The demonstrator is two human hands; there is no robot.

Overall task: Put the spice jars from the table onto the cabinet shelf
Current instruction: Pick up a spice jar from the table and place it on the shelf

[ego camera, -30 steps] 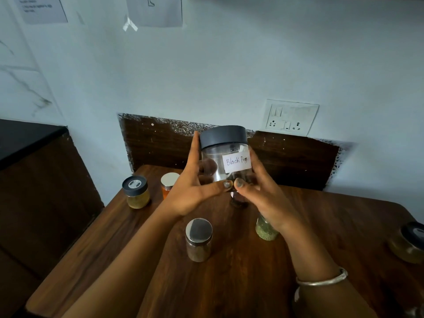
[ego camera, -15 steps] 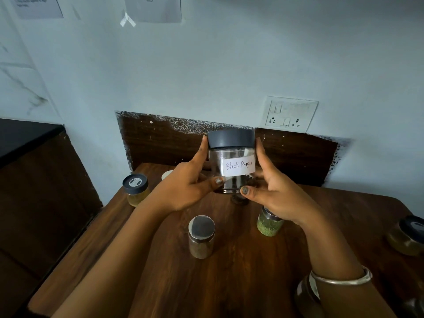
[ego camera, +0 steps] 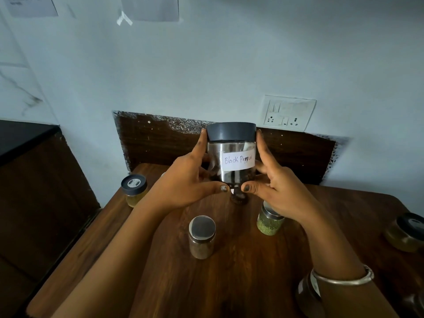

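The left hand (ego camera: 183,187) and right hand (ego camera: 282,191) clasped the Black Pepper jar (ego camera: 231,157) upright above the desk's (ego camera: 229,283) far edge, seemingly mid-carry; next it needed moving to the cabinet shelf, not in view.

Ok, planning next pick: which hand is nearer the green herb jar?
Right. The right hand is just above the green herb jar; the left hand, beyond the black pepper jar.

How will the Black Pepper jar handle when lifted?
Probably rigid: the clear Black Pepper jar shows no dent between left hand and right hand. Likely light: mostly empty, dark contents only at the bottom. Glossy wall may slip.
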